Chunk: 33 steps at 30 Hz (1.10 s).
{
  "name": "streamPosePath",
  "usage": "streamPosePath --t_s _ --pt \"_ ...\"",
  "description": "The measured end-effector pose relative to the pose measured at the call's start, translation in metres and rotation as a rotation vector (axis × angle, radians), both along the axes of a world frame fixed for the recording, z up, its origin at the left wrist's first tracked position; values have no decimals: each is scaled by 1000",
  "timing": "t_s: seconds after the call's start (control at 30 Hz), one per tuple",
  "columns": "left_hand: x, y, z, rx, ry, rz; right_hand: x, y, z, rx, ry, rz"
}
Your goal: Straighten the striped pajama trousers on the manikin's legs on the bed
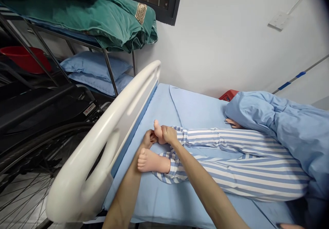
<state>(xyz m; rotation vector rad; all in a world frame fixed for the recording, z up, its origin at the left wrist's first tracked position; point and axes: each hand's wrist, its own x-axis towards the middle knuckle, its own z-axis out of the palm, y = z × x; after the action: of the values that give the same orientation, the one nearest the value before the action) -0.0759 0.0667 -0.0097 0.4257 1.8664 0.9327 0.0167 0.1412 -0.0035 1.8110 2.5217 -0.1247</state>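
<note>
A manikin with smooth, plastic-looking feet lies on the bed in blue-and-white striped trousers (231, 164). My right hand (169, 134) is wrapped over the ankle of its far foot (158, 130), just below the trouser cuff. On the sole side of that same foot, my left hand (149, 139) has curled fingers against it; part of their grip is hidden. The near foot (153, 161) lies beside my left forearm, its toes toward the bed's end board. Blue bedding (280, 126) covers the manikin's upper part, with a hand (233, 123) showing at its edge.
A cream bed end board (108, 129) rises to the left. Beyond it stand a wheelchair (46, 119) and a metal rack with green cloth (102, 20), blue pillows (95, 64) and a red basin (28, 58). A red object (228, 95) sits by the white wall.
</note>
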Motion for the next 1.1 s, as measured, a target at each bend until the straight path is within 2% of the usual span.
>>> streamPosePath --t_s 0.07,0.1,0.13,0.33,0.6,0.77,0.9,1.03,1.1 --pt "15 -18 10 -18 342 328 0 0 -1 0 -12 -3" --pt "20 -23 14 -18 489 433 0 0 -2 4 -17 -6" --pt "23 -25 16 -14 588 476 0 1 -5 10 -20 -12" --pt "21 -18 14 -87 688 356 0 4 -16 44 -9 -40" --pt "21 -21 26 -103 664 341 3 -2 -5 59 12 7" --pt "19 -16 18 -191 709 309 3 -1 -6 38 24 -15" --pt "20 -14 10 -154 697 338 3 0 -7 27 27 -20" --pt "10 -18 4 -167 567 294 3 0 -8 19 25 -33" --pt "-2 -15 1 -130 354 181 3 0 -7 27 30 -30"
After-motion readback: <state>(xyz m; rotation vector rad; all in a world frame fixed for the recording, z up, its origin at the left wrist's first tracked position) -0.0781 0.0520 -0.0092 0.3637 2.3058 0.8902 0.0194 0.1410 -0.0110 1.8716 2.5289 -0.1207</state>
